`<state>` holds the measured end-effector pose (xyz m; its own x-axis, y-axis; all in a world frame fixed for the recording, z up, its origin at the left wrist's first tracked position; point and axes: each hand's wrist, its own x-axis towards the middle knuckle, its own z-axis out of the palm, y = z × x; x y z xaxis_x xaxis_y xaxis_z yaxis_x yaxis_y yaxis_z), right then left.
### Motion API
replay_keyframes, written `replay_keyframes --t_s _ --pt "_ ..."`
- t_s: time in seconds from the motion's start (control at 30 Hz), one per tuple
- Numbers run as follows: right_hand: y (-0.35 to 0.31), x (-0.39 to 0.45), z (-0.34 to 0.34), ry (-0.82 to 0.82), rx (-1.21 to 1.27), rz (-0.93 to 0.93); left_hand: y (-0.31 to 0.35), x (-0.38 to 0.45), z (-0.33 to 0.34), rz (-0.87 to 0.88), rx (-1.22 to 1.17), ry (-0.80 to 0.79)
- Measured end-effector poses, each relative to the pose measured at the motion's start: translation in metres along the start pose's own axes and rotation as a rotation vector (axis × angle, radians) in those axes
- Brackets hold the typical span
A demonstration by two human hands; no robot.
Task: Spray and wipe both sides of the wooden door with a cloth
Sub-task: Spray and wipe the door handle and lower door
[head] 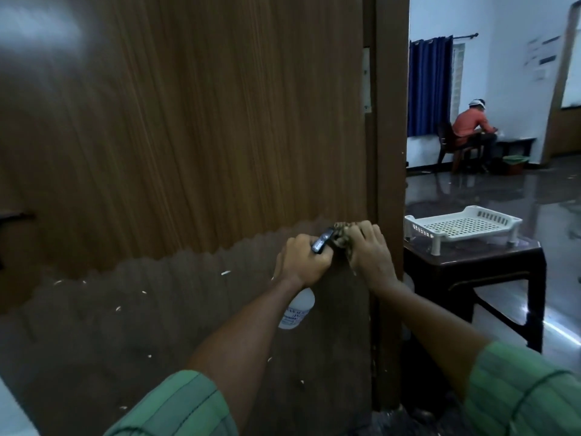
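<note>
Wood-grain door [188, 121] fills the space ahead of both hands. The left hand [303, 261] grips a spray bottle [297, 309], its white plastic body hanging below the fist and dark nozzle touching the cloth. The right hand [371, 253], just beside it, clutches a crumpled brownish cloth [344, 232] against the door's hinge edge. Right of the hands, a dark tabletop [490, 251] carries a perforated white tray [465, 225]; beyond lies a glossy floor [503, 190].

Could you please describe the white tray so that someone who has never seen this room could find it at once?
Look right of the brown wooden door, past its frame, to the dark brown plastic stool on the glossy floor. On it stands a white perforated plastic tray with short legs, the only white thing there.
</note>
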<state>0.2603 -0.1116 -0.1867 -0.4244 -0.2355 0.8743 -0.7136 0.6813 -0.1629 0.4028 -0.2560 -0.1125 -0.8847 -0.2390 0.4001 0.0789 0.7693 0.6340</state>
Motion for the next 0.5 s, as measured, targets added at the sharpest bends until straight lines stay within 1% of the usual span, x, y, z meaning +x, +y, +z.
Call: replay_keyframes --t_s 0.03,0.07,0.1,0.17,0.23,0.3,0.37,0.4,0.5 --pt "0.005 -0.001 -0.001 -0.041 0.010 -0.026 -0.003 -0.001 0.001 0.003 -0.004 -0.007" --pt "0.006 0.010 -0.006 -0.048 0.039 -0.032 -0.004 -0.002 0.000 0.008 -0.006 -0.015" --pt "0.003 0.026 -0.011 -0.023 0.059 -0.022 -0.007 -0.001 0.000 0.009 -0.006 -0.016" --pt "-0.007 0.053 -0.021 0.086 0.116 0.075 -0.013 0.003 0.002 0.001 -0.011 -0.013" --pt "-0.013 0.059 -0.022 0.165 0.176 0.140 -0.017 0.003 0.005 0.004 -0.004 0.000" --pt "-0.011 0.037 -0.013 0.126 0.130 0.105 -0.026 -0.001 0.012 0.009 0.004 0.002" --pt "-0.005 0.005 -0.003 0.025 0.087 0.065 -0.036 -0.009 0.021 0.013 0.006 -0.011" --pt "-0.001 -0.004 0.000 0.004 0.076 0.068 -0.039 -0.014 0.026 0.024 0.013 -0.030" --pt "0.002 0.003 -0.007 0.040 0.110 0.076 -0.040 -0.028 0.037 0.068 0.026 -0.054"
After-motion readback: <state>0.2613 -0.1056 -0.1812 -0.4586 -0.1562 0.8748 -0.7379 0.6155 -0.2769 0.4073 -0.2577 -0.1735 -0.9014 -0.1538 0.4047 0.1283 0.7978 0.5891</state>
